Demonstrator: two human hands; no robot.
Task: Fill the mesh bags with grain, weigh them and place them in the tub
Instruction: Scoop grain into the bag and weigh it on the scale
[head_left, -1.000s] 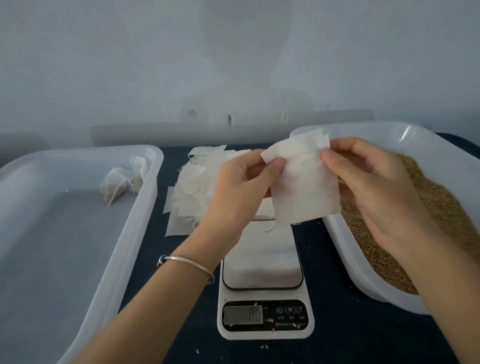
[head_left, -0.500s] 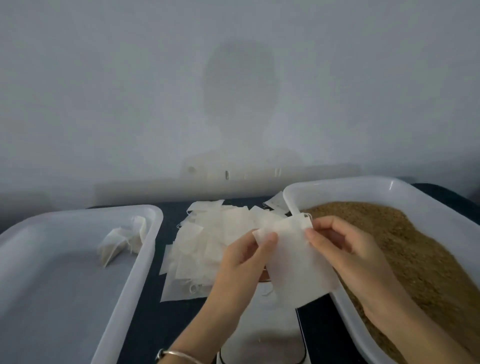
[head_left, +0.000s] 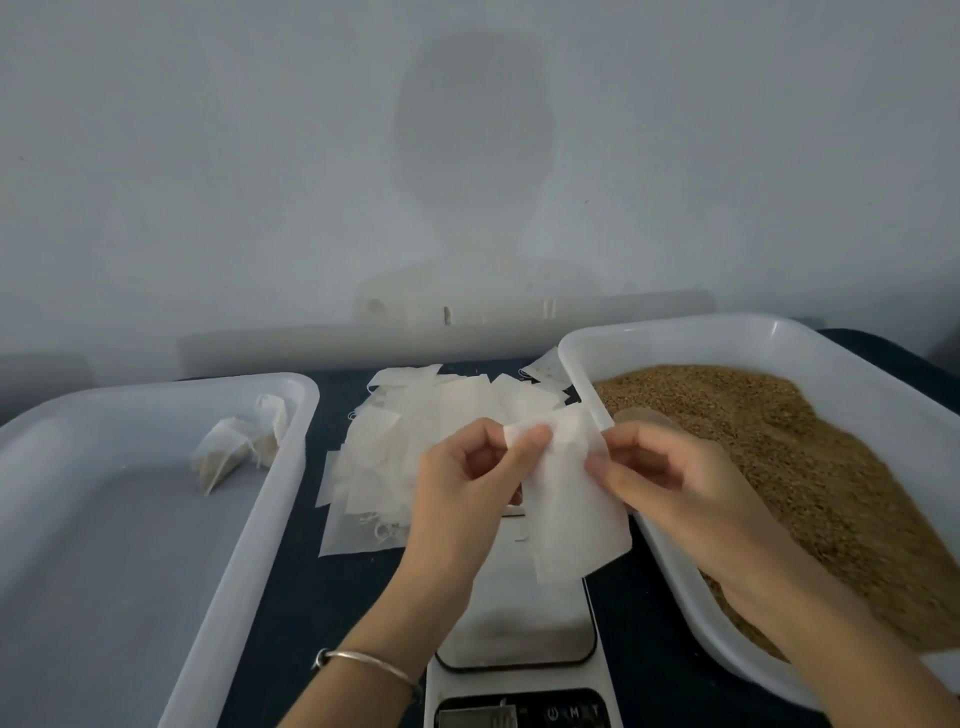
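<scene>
You could read very little here. The only legible marks stood on the black control panel of the kitchen scale (head_left: 522, 675) at the bottom edge: a power symbol, then the letters "M" and "T" on its buttons. The scale's display beside them was cut off and too dim for you to read any figure. Nothing else carried readable text.
</scene>
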